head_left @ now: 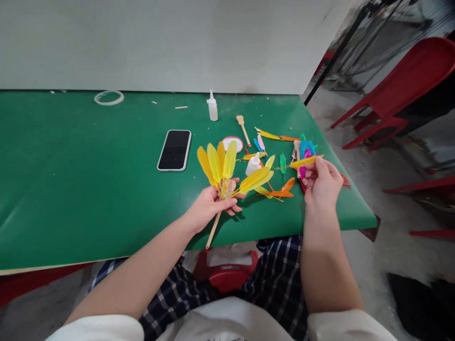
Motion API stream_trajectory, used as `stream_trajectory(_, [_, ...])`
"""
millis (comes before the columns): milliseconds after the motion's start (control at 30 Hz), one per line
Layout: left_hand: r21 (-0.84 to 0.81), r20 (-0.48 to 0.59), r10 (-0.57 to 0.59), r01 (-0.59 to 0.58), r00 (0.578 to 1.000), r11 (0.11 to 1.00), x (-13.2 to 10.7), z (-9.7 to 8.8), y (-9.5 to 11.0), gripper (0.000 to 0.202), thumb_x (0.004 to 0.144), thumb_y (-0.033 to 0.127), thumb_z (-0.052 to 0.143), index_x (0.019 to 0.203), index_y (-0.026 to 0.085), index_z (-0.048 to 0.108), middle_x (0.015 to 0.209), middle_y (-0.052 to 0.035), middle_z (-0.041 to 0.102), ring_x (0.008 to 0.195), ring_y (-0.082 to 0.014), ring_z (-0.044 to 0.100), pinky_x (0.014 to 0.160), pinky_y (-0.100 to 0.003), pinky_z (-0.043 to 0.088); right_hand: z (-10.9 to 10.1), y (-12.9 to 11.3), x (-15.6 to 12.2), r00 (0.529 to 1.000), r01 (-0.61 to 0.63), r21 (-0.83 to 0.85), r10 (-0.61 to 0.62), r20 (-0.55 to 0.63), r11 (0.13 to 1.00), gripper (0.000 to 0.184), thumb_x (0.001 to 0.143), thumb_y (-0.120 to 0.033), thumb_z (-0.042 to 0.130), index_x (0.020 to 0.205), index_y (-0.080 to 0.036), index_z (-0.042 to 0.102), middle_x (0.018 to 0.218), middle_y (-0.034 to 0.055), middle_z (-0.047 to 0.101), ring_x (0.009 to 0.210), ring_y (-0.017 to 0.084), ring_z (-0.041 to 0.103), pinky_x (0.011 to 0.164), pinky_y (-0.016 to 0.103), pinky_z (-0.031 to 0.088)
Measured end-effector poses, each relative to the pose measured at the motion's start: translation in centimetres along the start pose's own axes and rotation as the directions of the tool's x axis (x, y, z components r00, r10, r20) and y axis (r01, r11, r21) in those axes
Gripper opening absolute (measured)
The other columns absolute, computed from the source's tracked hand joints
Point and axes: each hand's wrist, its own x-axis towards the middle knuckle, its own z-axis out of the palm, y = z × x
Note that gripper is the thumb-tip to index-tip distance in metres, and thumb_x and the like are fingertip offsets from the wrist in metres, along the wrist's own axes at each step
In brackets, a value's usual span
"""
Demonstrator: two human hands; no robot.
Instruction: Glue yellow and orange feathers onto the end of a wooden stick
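My left hand [212, 203] is closed around a feather fan [227, 170]: several yellow feathers fanned out from a wooden stick that points down toward me. My right hand [322, 182] pinches a single yellow feather [302, 162] held level above the right end of the green table [71, 180]. Between the hands lie loose orange and yellow feathers [280, 192] and a small white glue bottle [253, 164] on its side. A heap of blue, pink and green feathers [305, 148] sits just beyond my right hand.
A black phone [174, 149] lies face up left of the fan. Further back are an upright glue bottle [212, 107], a wooden stick [243, 128], a round white disc [232, 143] and a tape ring [109, 97]. Red chairs [401, 90] stand at the right.
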Motion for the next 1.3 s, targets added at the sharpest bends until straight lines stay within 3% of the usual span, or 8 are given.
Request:
stream_trajectory(133, [0.037, -0.06, -0.009, 0.011, 0.998, 0.999, 0.2, -0.3, -0.4, 0.044, 0.074, 0.025, 0.065, 0.114, 0.014, 0.049, 0.098, -0.0111, 0.067, 0.06, -0.0122, 0.064, 0.05, -0.02, 0.049, -1.5, 0.7, 1.1, 0.993, 0.118, -0.325, -0.111, 0.042, 0.938, 0.033, 0.071, -0.032, 0.059, 0.101, -0.018, 0.057, 0.069, -0.0003, 0.063, 0.049, 0.009, 0.052, 0.039, 0.019, 0.036])
stream_trajectory(233, [0.113, -0.139, 0.014, 0.002, 0.99, 0.994, 0.3, -0.8, -0.7, 0.032, 0.077, 0.036, 0.061, 0.097, 0.012, 0.058, 0.087, -0.0109, 0.069, 0.06, -0.0137, 0.063, 0.051, -0.022, 0.049, -2.6, 0.6, 1.1, 0.941, 0.289, -0.606, -0.104, 0.322, 0.741, 0.028, 0.072, -0.035, 0.059, 0.095, -0.019, 0.062, 0.074, 0.0011, 0.063, 0.059, 0.011, 0.055, 0.054, 0.025, 0.044])
stream_trajectory(433, [0.444, -0.274, 0.122, 0.013, 0.954, 0.896, 0.2, -1.7, -0.4, 0.047, 0.079, 0.055, 0.047, 0.068, 0.013, 0.066, 0.055, -0.0034, 0.06, 0.052, -0.0115, 0.055, 0.049, -0.021, 0.041, -4.0, 0.6, 0.6, 0.613, 0.592, -0.671, 0.291, 0.735, 0.446, 0.023, 0.07, -0.039, 0.064, 0.088, -0.026, 0.066, 0.085, 0.0011, 0.062, 0.07, 0.015, 0.054, 0.065, 0.03, 0.044])
stream_trajectory(700, [0.623, -0.288, -0.156, 0.308, 0.945, 0.719, 0.5, -2.6, -0.3, 0.045, 0.072, 0.059, 0.051, 0.065, 0.016, 0.062, 0.039, 0.0022, 0.047, 0.034, -0.0118, 0.046, 0.035, -0.022, 0.036, -3.5, -0.1, 0.0, 0.514, 0.648, -0.601, 0.314, 0.798, 0.468, 0.013, 0.077, -0.032, 0.057, 0.071, -0.022, 0.063, 0.081, 0.0012, 0.059, 0.076, 0.015, 0.055, 0.071, 0.029, 0.043])
stream_trajectory(833, [0.719, -0.309, -0.157, 0.339, 0.938, 0.607, 0.6, -3.1, -0.6, 0.047, 0.071, 0.062, 0.05, 0.062, 0.017, 0.059, 0.042, -0.0007, 0.053, 0.04, -0.0148, 0.053, 0.041, -0.024, 0.041, -3.4, -0.5, -0.1, 0.554, 0.592, -0.621, 0.3, 0.777, 0.514, 0.014, 0.076, -0.035, 0.057, 0.074, -0.022, 0.061, 0.078, 0.0002, 0.06, 0.069, 0.013, 0.054, 0.062, 0.027, 0.042])
stream_trajectory(1067, [0.969, -0.237, 0.112, 0.225, 0.965, 0.104, -1.3, -3.5, 1.8, 0.061, 0.072, 0.067, 0.043, 0.036, 0.018, 0.048, 0.039, -0.0036, 0.048, 0.037, -0.0134, 0.043, 0.042, -0.025, 0.025, -3.3, -0.3, -0.9, 0.673, 0.408, -0.628, 0.247, 0.697, 0.662, 0.022, 0.077, -0.041, 0.054, 0.085, -0.02, 0.059, 0.067, -0.0014, 0.061, 0.049, 0.011, 0.053, 0.048, 0.025, 0.043])
stream_trajectory(1233, [0.972, -0.026, 0.491, -0.092, 0.871, 0.215, -2.5, -0.9, 3.9, 0.036, 0.082, 0.048, 0.047, 0.068, 0.022, 0.067, 0.067, -0.0039, 0.064, 0.064, -0.0184, 0.056, 0.058, -0.026, 0.036, -0.9, 0.6, -4.7, 0.467, 0.647, -0.403, 0.081, 0.88, 0.647, 0.018, 0.084, -0.027, 0.049, 0.097, -0.027, 0.061, 0.098, 0.0004, 0.066, 0.09, 0.016, 0.061, 0.081, 0.033, 0.047])
stream_trajectory(1300, [0.941, 0.147, 0.491, -0.274, 0.859, 0.197, -2.2, -0.1, 3.4, 0.026, 0.081, 0.042, 0.051, 0.081, 0.023, 0.069, 0.081, -0.0053, 0.066, 0.079, -0.021, 0.058, 0.07, -0.028, 0.039, 0.3, 0.9, -6.7, 0.369, 0.718, -0.31, 0.038, 0.929, 0.623, 0.022, 0.086, -0.024, 0.045, 0.101, -0.026, 0.06, 0.099, 0.0023, 0.065, 0.091, 0.017, 0.06, 0.082, 0.032, 0.046])
